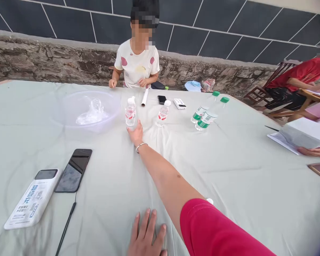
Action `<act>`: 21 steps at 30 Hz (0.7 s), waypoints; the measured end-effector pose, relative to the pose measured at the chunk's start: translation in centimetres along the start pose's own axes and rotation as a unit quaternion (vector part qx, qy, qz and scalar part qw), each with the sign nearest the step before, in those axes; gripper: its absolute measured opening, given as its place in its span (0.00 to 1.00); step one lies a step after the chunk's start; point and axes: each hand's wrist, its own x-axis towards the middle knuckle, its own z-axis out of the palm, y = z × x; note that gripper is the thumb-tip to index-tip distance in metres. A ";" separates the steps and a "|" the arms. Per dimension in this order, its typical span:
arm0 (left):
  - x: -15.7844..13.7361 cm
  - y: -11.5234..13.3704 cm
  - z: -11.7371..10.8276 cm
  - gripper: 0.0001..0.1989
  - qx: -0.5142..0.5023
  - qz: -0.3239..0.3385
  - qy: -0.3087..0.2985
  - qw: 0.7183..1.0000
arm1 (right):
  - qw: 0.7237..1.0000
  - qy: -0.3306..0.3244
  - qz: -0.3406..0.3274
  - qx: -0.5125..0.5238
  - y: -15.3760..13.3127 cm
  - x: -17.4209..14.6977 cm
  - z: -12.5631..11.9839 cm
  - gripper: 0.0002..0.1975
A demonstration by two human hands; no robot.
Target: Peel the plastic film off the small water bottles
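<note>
Head view, from where I'm standing: tip-over is the main risk. The white-capped bottle [130,114] stands left of centre toward the far side of the counter [229,185], and the right hand [136,134] has it low, near the base. Low hold plus wrinkled cloth: a sideways push would probably tilt it. A swing right could clip the other white-capped bottle [163,114] just beside it; a swing left could nudge the translucent bowl [69,103] with clear plastic [94,113] inside. Cardboard-type tube [144,97] lies just beyond; looks like it could roll if bumped. Two green-capped bottles [206,120] sit farther right, likely out of trouble.

Fingers, right: closed round the lower bottle, thumb side on its right. Far-side fingertips hidden, so can't tell how tight.

Fingers, left: left hand [146,233] is palm down on the near edge of the view, fingers a bit spread, holding nothing, touching only cloth. Dark phone [73,170] and its strap [65,227] lie to its left, apart from it.
</note>
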 end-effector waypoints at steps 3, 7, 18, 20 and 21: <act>-0.1 0.4 1.1 0.21 0.010 -0.017 0.050 0.999 | 0.999 0.016 0.028 0.001 -0.5 3.8 1.6 0.41; 0.2 0.4 0.5 0.21 0.000 -0.023 0.032 0.999 | 0.999 -0.007 0.030 -0.014 -0.4 5.2 2.0 0.30; 0.8 -0.3 -4.9 0.17 -0.134 -0.082 -0.045 0.987 | 0.997 -0.067 -0.046 -0.016 2.4 -12.7 -7.0 0.24; 0.5 -0.8 -5.4 0.16 -0.177 -0.143 0.035 0.973 | 0.995 -0.088 -0.051 -0.005 3.1 -17.1 -9.2 0.26; 0.4 -1.0 -5.6 0.16 -0.195 -0.190 0.079 0.959 | 0.994 -0.099 -0.053 0.001 3.4 -19.2 -10.3 0.26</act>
